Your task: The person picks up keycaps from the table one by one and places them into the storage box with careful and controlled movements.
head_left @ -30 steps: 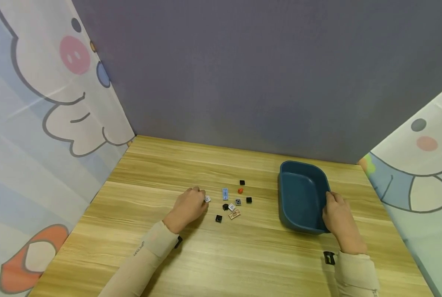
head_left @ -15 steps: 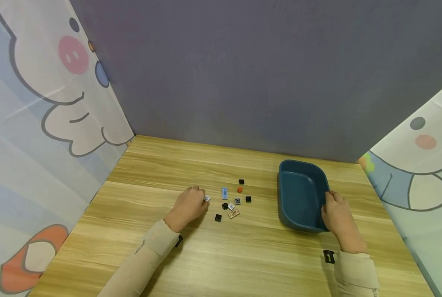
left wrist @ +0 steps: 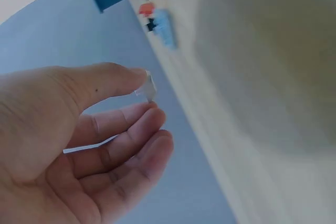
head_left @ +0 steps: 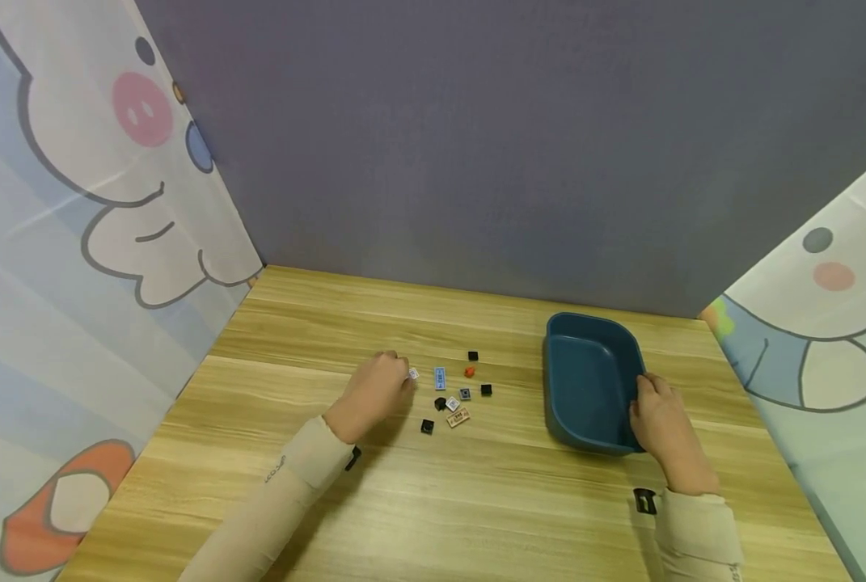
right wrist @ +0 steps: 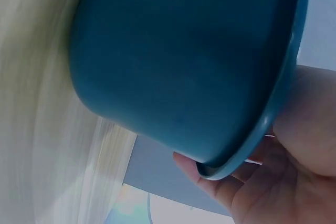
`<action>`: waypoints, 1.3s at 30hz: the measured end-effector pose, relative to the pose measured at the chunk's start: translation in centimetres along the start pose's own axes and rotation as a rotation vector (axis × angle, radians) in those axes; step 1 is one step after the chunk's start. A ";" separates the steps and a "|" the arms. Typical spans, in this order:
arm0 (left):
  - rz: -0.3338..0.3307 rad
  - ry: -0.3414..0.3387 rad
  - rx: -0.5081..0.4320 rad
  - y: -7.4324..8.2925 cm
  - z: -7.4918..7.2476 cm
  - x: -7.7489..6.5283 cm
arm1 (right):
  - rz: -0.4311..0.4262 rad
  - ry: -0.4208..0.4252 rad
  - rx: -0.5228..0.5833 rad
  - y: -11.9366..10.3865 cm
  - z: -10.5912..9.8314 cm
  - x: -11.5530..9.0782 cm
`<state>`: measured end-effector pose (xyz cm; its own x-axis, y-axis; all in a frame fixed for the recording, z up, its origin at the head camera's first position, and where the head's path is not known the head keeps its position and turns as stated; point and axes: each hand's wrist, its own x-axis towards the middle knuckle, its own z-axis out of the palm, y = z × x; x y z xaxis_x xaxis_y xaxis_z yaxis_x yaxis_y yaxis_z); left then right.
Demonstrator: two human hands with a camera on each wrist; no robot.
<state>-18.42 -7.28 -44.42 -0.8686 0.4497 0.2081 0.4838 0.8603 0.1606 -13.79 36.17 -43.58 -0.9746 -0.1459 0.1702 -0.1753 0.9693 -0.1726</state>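
Observation:
In the head view my left hand (head_left: 374, 388) pinches a small white square tile (head_left: 414, 373) between thumb and fingertips. The left wrist view shows that white tile (left wrist: 149, 87) edge-on, the thumb on one face and the other fingers loosely curled below. Just right of this hand lie a blue printed tile (head_left: 441, 378), a red-orange piece (head_left: 470, 372), another white square tile (head_left: 453, 403) and a tan printed tile (head_left: 458, 417). My right hand (head_left: 667, 428) grips the right rim of a dark blue plastic bin (head_left: 555, 388), its thumb and fingers on either side of the wall.
Several small black pieces (head_left: 428, 427) and a grey square piece (head_left: 465, 394) are scattered around the tiles on the wooden table (head_left: 476, 501). A grey panel (head_left: 433, 162) rises along the back edge, with cartoon-printed curtains (head_left: 112, 202) at both sides.
My left hand has moved slightly up and away, lifting the white tile from where it lay. The right hand stays on the bin's rim.

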 end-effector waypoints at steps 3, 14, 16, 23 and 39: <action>0.053 0.011 0.000 0.4 -1.0 1.2 | -0.015 0.003 -0.003 0.1 0.0 -0.2; 0.170 -0.078 -0.036 4.7 -3.2 5.9 | -0.034 -0.014 0.003 0.2 -0.3 -0.3; 0.216 -0.073 -0.038 5.7 -3.2 6.9 | -0.032 -0.025 0.002 0.1 -0.3 -0.3; 0.326 -0.086 -0.034 9.4 -2.2 9.8 | -0.038 -0.016 0.000 0.1 -0.4 -0.4; 0.432 -0.170 -0.123 16.1 1.0 13.5 | -0.036 -0.023 -0.020 0.0 -0.4 -0.3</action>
<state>-22.47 12.91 -39.96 -0.5857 0.8012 0.1222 0.8044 0.5561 0.2092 -13.40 36.29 -43.22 -0.9707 -0.1849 0.1538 -0.2075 0.9670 -0.1475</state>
